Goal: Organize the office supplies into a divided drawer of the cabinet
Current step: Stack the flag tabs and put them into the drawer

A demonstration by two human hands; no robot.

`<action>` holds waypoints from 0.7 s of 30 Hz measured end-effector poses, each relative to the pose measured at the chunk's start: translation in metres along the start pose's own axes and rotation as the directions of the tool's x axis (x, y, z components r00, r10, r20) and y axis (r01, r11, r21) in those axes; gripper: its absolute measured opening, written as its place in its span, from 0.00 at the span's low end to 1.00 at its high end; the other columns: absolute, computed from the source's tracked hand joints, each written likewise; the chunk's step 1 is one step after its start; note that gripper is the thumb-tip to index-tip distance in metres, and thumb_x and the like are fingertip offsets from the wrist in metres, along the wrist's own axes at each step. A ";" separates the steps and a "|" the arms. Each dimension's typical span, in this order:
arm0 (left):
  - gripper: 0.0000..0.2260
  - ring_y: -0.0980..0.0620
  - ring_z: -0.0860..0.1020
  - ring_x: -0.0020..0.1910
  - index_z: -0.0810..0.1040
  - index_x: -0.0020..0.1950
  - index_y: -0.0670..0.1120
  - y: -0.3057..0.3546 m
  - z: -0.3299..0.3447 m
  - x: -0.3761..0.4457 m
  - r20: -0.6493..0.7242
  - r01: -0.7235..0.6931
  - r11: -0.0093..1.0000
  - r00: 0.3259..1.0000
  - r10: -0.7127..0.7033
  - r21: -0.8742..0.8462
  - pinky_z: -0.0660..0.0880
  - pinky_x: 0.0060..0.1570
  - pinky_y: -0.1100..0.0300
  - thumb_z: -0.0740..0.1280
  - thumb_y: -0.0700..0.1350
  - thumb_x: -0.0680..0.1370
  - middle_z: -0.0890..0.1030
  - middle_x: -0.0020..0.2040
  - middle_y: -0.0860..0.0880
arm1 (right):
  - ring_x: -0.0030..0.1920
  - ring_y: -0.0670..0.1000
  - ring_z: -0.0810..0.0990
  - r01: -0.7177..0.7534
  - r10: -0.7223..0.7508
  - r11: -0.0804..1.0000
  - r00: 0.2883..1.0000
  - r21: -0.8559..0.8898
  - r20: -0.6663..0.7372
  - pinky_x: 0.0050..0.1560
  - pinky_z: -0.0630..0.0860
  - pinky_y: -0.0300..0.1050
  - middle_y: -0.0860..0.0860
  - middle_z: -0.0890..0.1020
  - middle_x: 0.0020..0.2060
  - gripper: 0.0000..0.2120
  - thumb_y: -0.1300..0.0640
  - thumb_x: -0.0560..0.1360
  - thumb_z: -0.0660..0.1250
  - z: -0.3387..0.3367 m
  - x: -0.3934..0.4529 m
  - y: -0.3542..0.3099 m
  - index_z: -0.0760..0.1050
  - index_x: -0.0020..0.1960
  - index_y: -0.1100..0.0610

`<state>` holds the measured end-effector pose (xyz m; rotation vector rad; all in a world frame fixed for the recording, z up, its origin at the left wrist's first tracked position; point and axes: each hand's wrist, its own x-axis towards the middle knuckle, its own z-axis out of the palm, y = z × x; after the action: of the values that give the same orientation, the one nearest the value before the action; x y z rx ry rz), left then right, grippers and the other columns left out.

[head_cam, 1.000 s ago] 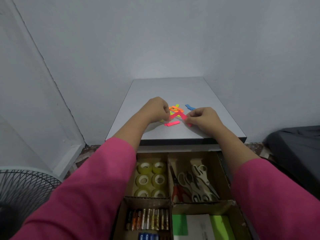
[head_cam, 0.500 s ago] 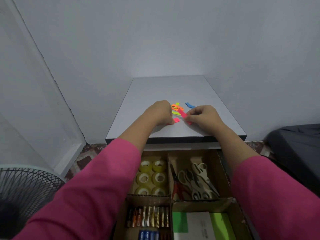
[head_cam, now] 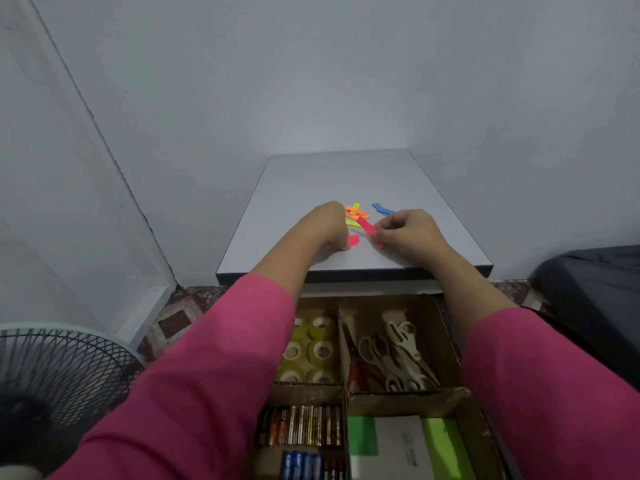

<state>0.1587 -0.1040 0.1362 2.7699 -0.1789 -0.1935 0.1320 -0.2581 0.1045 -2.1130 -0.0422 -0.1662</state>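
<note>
- Right hand pinches a pink strip over the cabinet top.
- Left hand, fingers curled and hidden; another pink strip at its 3 o'clock, grip unclear.
- Open drawer at 6 o'clock, cut off below; battery labels unreadable.

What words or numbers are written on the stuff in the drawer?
No text here can be read.
White paper in the front right compartment: grey print near its right edge, too small and blurred to read.
Batteries in the front left compartment: labels show as coloured bands only, no letters legible.
Tape rolls and scissors: no writing visible.
</note>
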 end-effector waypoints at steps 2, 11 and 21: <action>0.15 0.44 0.78 0.56 0.78 0.57 0.39 0.000 0.001 -0.001 -0.009 -0.006 1.000 1.000 0.006 0.001 0.74 0.56 0.54 0.72 0.44 0.73 0.80 0.55 0.41 | 0.42 0.44 0.77 -0.005 0.005 1.000 1.000 -0.004 -0.004 0.36 0.70 0.33 0.47 0.81 0.39 0.02 0.59 0.73 0.71 0.000 -0.001 0.000 0.82 0.41 0.54; 0.11 0.47 0.79 0.43 0.80 0.55 0.38 -0.010 0.006 -0.012 -0.096 -0.024 0.989 0.995 0.010 -0.147 0.78 0.45 0.57 0.70 0.40 0.74 0.80 0.45 0.44 | 0.43 0.45 0.77 0.027 -0.026 0.999 1.000 -0.038 0.010 0.39 0.73 0.34 0.46 0.80 0.39 0.02 0.58 0.73 0.71 0.002 -0.008 -0.002 0.82 0.45 0.55; 0.02 0.52 0.79 0.41 0.79 0.44 0.46 -0.012 0.034 -0.109 -0.211 -0.122 0.838 0.978 0.008 -0.532 0.77 0.44 0.58 0.71 0.40 0.74 0.81 0.39 0.49 | 0.41 0.45 0.82 0.029 -0.026 0.991 0.999 0.133 -0.023 0.44 0.78 0.38 0.49 0.84 0.37 0.01 0.58 0.72 0.73 -0.006 -0.096 -0.008 0.83 0.43 0.54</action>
<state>0.0478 -0.0880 0.1126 2.1905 -0.1389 0.0527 0.0352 -0.2559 0.1012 -1.9774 -0.0685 -0.1966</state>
